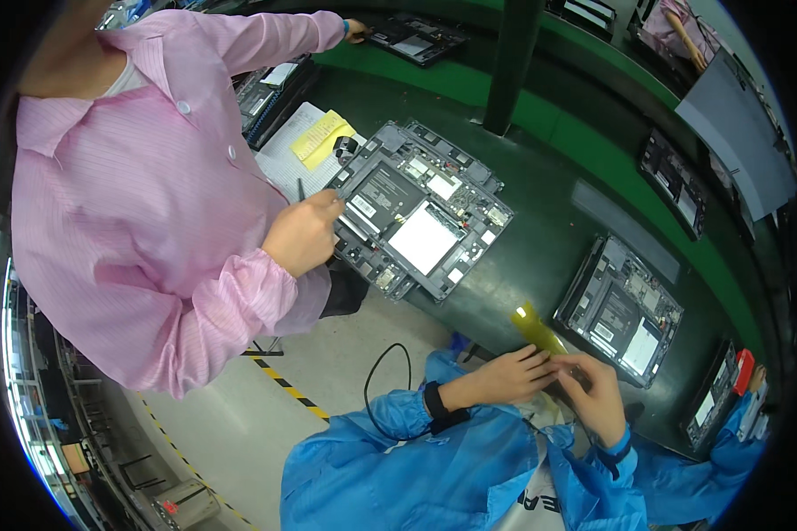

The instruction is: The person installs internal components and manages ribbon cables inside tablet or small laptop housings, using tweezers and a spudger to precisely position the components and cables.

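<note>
A strip of clear yellow film (536,328) stretches up and left from between my hands, its far end loose over the table edge. My left hand (508,375) has its fingertips closed on the strip's lower end. Beside it, my right hand (596,395) pinches the same end between thumb and forefinger. The fingertips partly cover this end of the film. Just beyond my hands lies an opened laptop base (622,305), with its battery, circuit board and a white panel exposed. Neither hand touches it.
A co-worker in pink (150,195) stands at left, one hand on stacked laptop bases (421,212). Yellow paper (321,139) lies on a white sheet. A dark post (510,66) rises behind. More laptop bases (673,184) line the green-edged bench. A black cord (369,376) loops by my left wrist.
</note>
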A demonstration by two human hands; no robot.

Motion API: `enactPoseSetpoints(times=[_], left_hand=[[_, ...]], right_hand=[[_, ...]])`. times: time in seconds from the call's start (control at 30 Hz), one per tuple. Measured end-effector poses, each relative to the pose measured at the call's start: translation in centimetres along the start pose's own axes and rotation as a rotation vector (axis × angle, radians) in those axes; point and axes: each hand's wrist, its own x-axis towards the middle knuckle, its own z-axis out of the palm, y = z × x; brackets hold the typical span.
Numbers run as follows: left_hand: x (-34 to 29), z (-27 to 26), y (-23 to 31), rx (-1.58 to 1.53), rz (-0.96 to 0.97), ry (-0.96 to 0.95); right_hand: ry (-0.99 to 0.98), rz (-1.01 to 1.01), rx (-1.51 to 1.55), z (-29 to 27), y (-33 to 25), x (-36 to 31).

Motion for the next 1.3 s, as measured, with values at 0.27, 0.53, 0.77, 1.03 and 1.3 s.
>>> enactPoseSetpoints(times=[0.27,0.53,0.77,1.03,1.3], left_hand=[[2.1,1.8,-0.1,-0.273,-0.123,-0.263],[-1.8,1.2,0.0,-0.612,-0.357,-0.177],[0.7,0.6,0.2,-0.447,-0.309,-0.209],[2.7,-0.9,0.6,-0.222,-0.373,-0.359],[4.3,-1.4,1.4,0.023,-0.105,-0.214]], right_hand=[[-0.007,0.086,0.538,5.1,-0.7,7.9],[0.217,-0.027,0.399,13.8,2.5,17.7],[0.493,-0.106,0.689,13.1,1.0,17.1],[0.686,-0.084,0.375,5.5,3.2,8.1],[0.896,0.080,0.532,-9.9,9.3,-7.6]])
